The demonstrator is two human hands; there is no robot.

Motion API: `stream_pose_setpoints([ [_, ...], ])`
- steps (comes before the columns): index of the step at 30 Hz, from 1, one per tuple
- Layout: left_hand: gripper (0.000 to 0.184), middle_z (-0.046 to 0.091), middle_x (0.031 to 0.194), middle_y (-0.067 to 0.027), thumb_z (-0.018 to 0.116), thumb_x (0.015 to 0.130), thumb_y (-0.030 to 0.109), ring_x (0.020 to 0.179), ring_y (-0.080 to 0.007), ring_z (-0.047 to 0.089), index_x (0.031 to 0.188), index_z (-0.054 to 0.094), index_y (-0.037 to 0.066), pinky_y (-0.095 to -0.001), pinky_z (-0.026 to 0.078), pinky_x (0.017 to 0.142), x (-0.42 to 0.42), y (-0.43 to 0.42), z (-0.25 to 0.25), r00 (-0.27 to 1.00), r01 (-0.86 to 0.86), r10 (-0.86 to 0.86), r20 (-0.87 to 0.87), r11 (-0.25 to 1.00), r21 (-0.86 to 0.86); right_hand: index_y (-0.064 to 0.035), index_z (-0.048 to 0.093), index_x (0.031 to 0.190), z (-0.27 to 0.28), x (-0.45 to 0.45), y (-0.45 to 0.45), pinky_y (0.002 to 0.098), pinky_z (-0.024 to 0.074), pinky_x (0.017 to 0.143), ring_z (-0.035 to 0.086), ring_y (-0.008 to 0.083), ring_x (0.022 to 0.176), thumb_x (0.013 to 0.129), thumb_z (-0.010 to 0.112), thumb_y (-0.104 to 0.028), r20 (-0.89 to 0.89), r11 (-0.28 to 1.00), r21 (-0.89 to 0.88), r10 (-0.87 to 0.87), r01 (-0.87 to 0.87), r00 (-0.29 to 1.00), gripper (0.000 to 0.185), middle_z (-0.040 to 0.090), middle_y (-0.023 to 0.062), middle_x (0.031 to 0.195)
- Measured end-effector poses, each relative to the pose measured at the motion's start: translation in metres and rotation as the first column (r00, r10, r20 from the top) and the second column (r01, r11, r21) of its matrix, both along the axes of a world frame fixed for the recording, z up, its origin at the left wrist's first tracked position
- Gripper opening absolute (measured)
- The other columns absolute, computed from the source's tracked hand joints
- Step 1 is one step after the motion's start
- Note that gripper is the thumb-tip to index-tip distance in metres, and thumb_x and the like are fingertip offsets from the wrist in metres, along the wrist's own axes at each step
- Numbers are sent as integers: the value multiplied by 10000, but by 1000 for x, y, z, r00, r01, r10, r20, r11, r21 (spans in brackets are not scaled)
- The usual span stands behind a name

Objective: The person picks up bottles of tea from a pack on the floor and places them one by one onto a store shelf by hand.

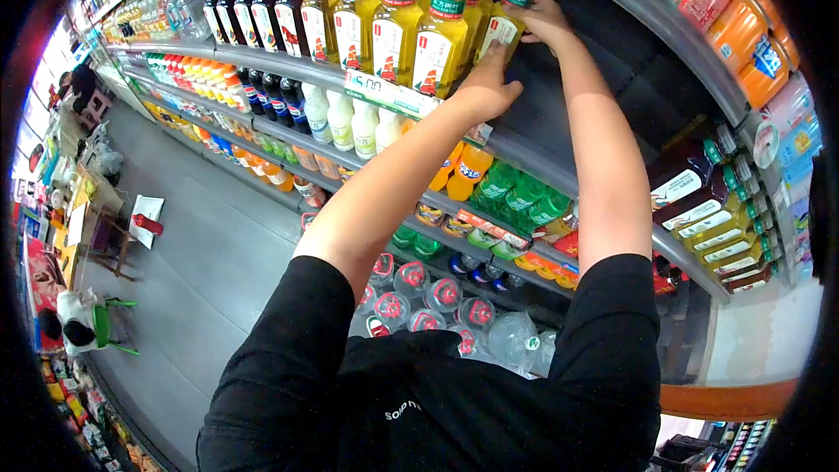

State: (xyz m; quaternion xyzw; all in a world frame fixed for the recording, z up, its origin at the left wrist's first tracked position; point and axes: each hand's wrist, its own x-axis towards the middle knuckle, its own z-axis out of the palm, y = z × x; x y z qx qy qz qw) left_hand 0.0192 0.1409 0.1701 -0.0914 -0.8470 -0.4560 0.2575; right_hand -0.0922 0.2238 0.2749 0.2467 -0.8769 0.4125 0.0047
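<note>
At the right end of a row of yellow tea bottles (398, 31) on the upper shelf, one bottle of yellow tea (501, 29) with a grey cap and green neck band leans slightly. My right hand (547, 23) has its fingers round the right side of this bottle, just below the cap. From below, my left hand (489, 92) reaches to the bottle's lower front, a finger stretched up against it and the thumb apart. Some of the left fingers are hidden. Dark tea bottles (288, 13) stand further left in the same row.
A price strip (393, 94) runs along the shelf's front edge (288, 64). Lower shelves hold white bottles (341, 118), orange soda (472, 166) and green bottles (516, 192). More tea bottles (717, 218) stand at right. Wrapped clear bottles (428, 297) are below me; an aisle floor (210, 236) lies left.
</note>
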Motion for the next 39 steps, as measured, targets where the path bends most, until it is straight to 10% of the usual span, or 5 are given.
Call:
stream_pose_setpoints([
  [8,612,358,1313,-245,549,769,179,1237,-342,332,1290,315,-43,-336,257,1037,28,-3,-7,989,14,-5,-148,998,59,-136,544,1101,-9,-2,-2,249,475,573,578,108,809,733,654,-399,-18,997,4,-72,72,997,466,622,15,962],
  [13,227,588,1019,-65,505,858,70,967,-140,539,1066,527,-18,-277,419,869,120,-53,-37,972,226,-186,-144,910,349,-82,510,1163,-5,9,23,249,427,467,594,150,687,712,674,-373,-53,976,-188,-124,112,991,561,632,55,971],
  [23,169,591,891,-68,518,811,50,789,-130,560,968,554,-2,-248,457,691,445,-175,-291,694,-712,378,613,488,505,-17,616,838,-13,144,48,169,293,402,450,50,463,805,574,-180,84,924,-330,234,-194,969,171,600,50,671],
  [27,195,598,854,-81,513,807,102,754,-143,567,955,563,-15,-264,469,678,545,-148,-363,473,-879,463,749,299,371,-4,622,801,-81,210,0,167,332,386,459,50,424,806,600,-179,403,716,-126,670,-687,624,176,594,50,633],
  [39,144,596,784,-61,483,826,90,666,-104,556,944,532,23,-232,452,588,600,-151,-453,356,-794,262,897,-421,439,-22,529,1035,-410,379,-221,224,380,389,477,81,437,807,581,-123,899,446,-10,395,-895,187,255,561,33,641],
])
